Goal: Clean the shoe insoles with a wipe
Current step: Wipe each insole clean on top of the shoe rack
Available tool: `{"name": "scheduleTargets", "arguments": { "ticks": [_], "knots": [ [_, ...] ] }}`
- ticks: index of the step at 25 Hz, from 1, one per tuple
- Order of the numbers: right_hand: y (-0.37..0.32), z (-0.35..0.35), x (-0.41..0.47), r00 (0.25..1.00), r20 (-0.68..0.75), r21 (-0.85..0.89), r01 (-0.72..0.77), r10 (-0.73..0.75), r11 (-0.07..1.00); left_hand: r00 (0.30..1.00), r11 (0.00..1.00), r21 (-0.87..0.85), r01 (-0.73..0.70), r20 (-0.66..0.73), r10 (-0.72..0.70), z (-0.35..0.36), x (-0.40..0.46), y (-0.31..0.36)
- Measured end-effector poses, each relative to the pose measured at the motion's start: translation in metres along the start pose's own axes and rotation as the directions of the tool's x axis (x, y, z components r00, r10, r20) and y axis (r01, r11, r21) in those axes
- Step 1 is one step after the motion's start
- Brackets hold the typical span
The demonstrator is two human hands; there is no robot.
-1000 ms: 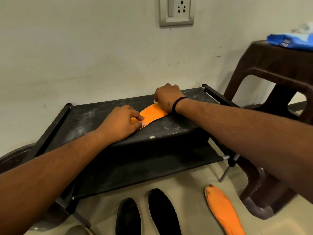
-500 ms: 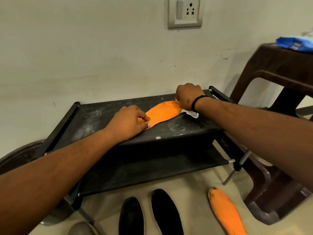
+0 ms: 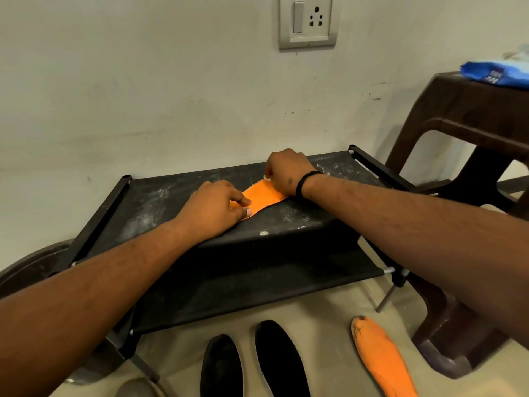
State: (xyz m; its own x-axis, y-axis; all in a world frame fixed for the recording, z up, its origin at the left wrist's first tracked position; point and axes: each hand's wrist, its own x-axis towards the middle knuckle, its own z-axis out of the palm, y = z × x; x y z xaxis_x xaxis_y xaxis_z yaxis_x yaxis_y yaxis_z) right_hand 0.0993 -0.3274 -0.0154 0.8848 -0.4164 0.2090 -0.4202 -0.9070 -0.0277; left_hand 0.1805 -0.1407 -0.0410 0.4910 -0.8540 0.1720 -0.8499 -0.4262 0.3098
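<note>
An orange insole (image 3: 263,196) lies on the top fabric shelf of a black shoe rack (image 3: 160,202). My left hand (image 3: 213,209) pins its near end down, thumb and fingers curled onto it. My right hand (image 3: 286,170) covers the far end, fingers curled over a white wipe (image 3: 266,176) of which only a sliver shows at the fingertips. On the floor in front lie a second orange insole (image 3: 380,359) with a worn tip and two black insoles (image 3: 221,368) (image 3: 282,359).
A brown plastic stool (image 3: 469,133) stands at the right with a blue wipes pack (image 3: 498,74) on top. A wall with a socket plate (image 3: 307,21) runs right behind the rack. A dark round object (image 3: 28,270) sits at the left.
My right hand with the wipe has slid back from the insole's far tip onto the insole, hiding more of the orange. My left hand has kept its place on the near end.
</note>
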Motion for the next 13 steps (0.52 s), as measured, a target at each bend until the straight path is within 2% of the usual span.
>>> {"name": "scheduleTargets", "arguments": {
  "ticks": [5, 13],
  "knots": [
    [-0.037, 0.006, -0.014, 0.977, -0.001, -0.055, 0.211, -0.211, 0.976, 1.000, 0.999, 0.030, -0.024, -0.003, 0.024, -0.002, -0.003, 0.001],
    [-0.029, -0.004, -0.042, 0.960, 0.058, 0.223, 0.256, -0.275, 0.941, 0.999, 0.999, 0.006, -0.034, -0.014, 0.034, -0.005, -0.007, 0.005]
  ]
}}
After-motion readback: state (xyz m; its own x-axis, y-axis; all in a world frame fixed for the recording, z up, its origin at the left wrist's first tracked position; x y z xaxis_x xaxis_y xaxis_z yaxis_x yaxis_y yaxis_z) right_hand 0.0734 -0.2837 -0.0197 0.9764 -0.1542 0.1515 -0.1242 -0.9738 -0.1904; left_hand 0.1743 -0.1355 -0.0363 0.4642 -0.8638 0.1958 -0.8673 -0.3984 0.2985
